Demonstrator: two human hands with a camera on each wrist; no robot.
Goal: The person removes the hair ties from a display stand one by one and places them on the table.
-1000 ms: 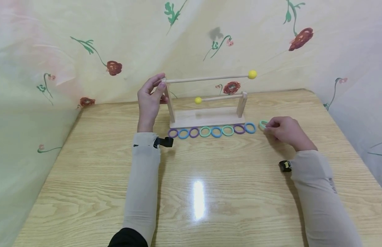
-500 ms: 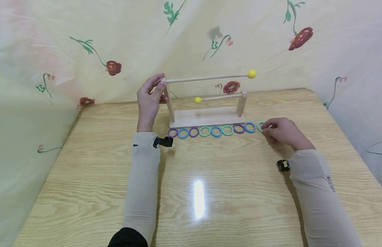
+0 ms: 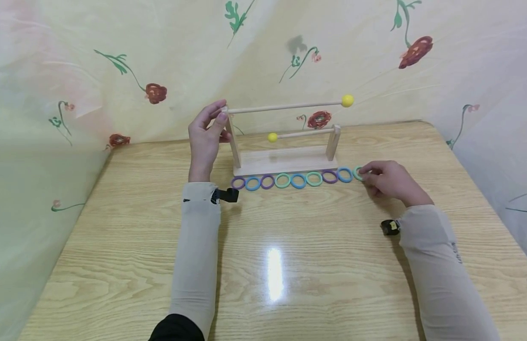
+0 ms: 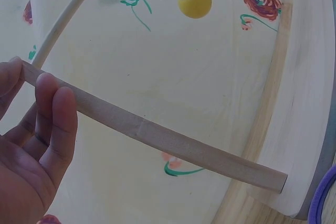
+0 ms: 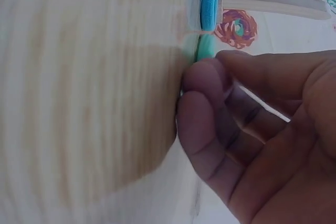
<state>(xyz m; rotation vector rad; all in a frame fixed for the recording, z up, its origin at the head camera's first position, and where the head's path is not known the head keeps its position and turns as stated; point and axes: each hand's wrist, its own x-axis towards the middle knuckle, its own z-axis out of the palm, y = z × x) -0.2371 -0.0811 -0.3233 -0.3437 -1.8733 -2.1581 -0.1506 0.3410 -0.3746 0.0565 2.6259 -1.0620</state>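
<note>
A wooden stand (image 3: 284,160) has two posts, each with a horizontal rod tipped by a yellow ball (image 3: 347,100). My left hand (image 3: 205,142) grips the top of its taller left post (image 4: 142,127) between thumb and fingers. Along the stand's front edge lies a row of purple, blue and green rings, among them a blue ring (image 3: 344,174). At the right end of that row, my right hand (image 3: 393,181) pinches a green ring (image 3: 357,173), its far part hidden by the fingertips. The green ring (image 5: 205,47) lies against the blue one in the right wrist view.
The wood-grain table (image 3: 306,265) stretches toward me, with a bright light reflection in its middle. A flower-patterned cloth (image 3: 263,57) hangs behind the table. The lower rod (image 3: 306,134) reaches left from the short right post.
My right hand has slid the green ring left, closing the gap to the blue ring at the row's end. My left hand stays on the post.
</note>
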